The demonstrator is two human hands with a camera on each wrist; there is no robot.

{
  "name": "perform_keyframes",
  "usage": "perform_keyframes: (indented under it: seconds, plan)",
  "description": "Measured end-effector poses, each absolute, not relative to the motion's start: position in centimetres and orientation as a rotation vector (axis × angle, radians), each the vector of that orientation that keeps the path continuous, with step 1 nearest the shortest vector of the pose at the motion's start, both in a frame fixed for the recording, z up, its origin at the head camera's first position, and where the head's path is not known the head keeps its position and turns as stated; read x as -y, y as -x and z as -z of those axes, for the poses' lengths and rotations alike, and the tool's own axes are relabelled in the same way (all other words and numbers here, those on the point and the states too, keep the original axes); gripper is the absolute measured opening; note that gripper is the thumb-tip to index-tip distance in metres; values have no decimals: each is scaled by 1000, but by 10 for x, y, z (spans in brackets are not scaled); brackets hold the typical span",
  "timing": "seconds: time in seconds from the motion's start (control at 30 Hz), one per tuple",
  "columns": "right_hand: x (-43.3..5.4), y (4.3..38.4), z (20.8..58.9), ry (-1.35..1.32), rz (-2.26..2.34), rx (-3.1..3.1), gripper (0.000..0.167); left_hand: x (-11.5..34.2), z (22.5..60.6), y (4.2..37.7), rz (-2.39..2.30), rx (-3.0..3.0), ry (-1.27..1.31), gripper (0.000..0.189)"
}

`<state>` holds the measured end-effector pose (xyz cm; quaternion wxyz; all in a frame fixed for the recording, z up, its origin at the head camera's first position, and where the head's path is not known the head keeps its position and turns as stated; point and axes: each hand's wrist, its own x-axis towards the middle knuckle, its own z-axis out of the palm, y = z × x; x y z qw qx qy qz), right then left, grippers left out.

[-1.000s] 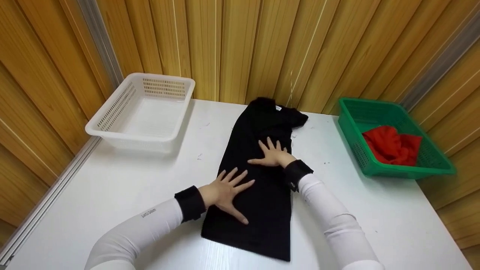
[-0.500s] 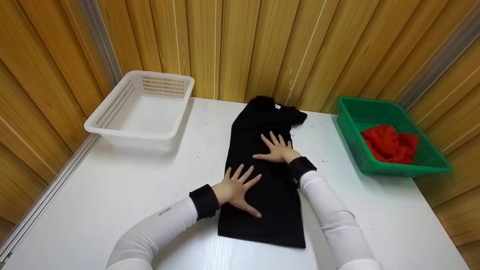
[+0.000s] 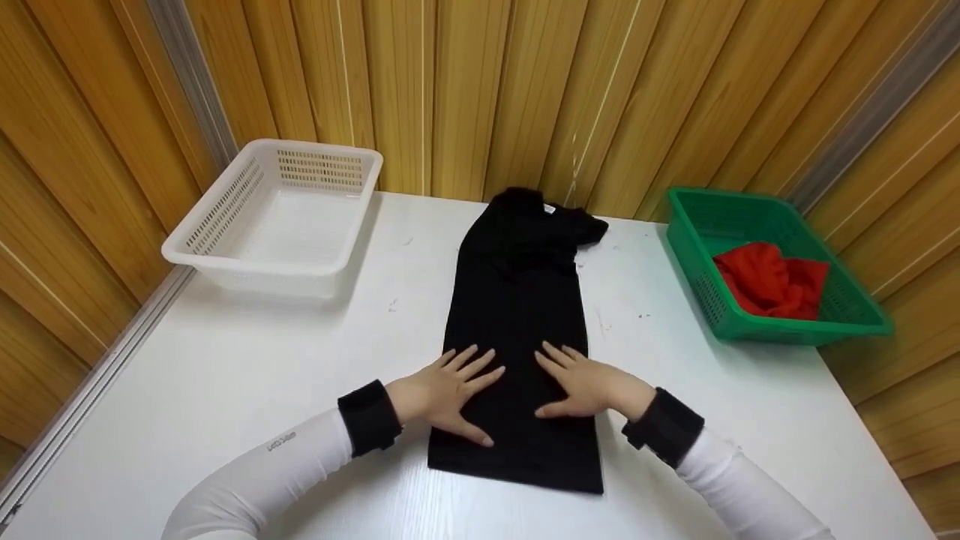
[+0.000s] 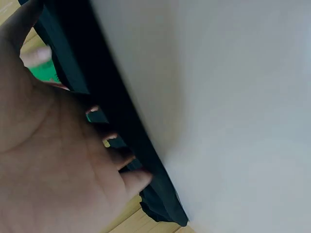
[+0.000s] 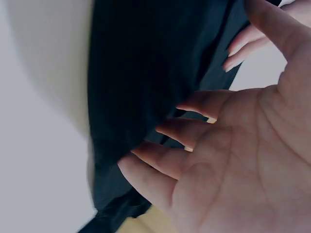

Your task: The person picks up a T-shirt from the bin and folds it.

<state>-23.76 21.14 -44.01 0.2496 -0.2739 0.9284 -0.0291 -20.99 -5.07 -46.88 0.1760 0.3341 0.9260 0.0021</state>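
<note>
A black short-sleeved T-shirt point(image 3: 517, 315) lies lengthwise on the white table, folded into a long narrow shape. Its collar, with a small white label, points to the back wall, and one sleeve sticks out at the right. On the lower left part of the shirt rests my left hand point(image 3: 446, 394), fingers spread and straight. My right hand point(image 3: 592, 384) lies opposite, over the shirt's lower right edge, its fingers extended too. Both wrist views show the palms and fingertips against the black cloth point(image 4: 116, 97), with nothing gripped.
A white perforated plastic basket point(image 3: 255, 266) stands at the back left. At the right is a green basket point(image 3: 780, 330) with a crumpled red cloth point(image 3: 772, 281) in it. Wood-patterned panels point(image 3: 465, 97) rise behind the table point(image 3: 300, 375).
My right hand has slid down the shirt toward me, from its upper part to the lower right edge. The left hand shifted right, then back left. The hem now lies straighter.
</note>
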Motion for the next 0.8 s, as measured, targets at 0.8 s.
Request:
perform_keyframes:
  seconds: [0.8]
  plan:
    - [-235,157,452,1067,139,-2608,86,84,477,174,-158,-2592,-1309,76]
